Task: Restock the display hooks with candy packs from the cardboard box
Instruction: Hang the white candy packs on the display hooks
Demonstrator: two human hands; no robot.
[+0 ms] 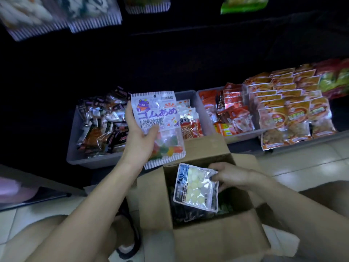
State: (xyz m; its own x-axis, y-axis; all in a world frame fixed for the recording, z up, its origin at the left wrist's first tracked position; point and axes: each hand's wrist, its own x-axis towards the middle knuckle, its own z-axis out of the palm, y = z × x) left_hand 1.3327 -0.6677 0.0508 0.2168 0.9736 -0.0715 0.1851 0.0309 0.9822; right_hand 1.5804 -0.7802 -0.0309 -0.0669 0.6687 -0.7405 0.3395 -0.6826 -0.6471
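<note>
My left hand (pixel 138 137) holds up a white and purple gummy candy pack (pixel 160 127) with a bear on it, above the far edge of the open cardboard box (pixel 151 205). Over the box's opening, my right hand (pixel 232 175) pinches the upper right corner of a clear pack of pale yellow candies (pixel 196 188). Dark packs (pixel 185 212) lie deeper in the box. Hanging packs (pixel 62 14) show blurred at the top left, on the dark display.
Grey bins stand behind the box: a left bin (pixel 79 156) with dark snack packs and a right bin (pixel 239 137) with red ones. Orange packs (pixel 289 110) line the low shelf at right. A green pack (pixel 243 4) hangs above. Pale floor tiles surround the box.
</note>
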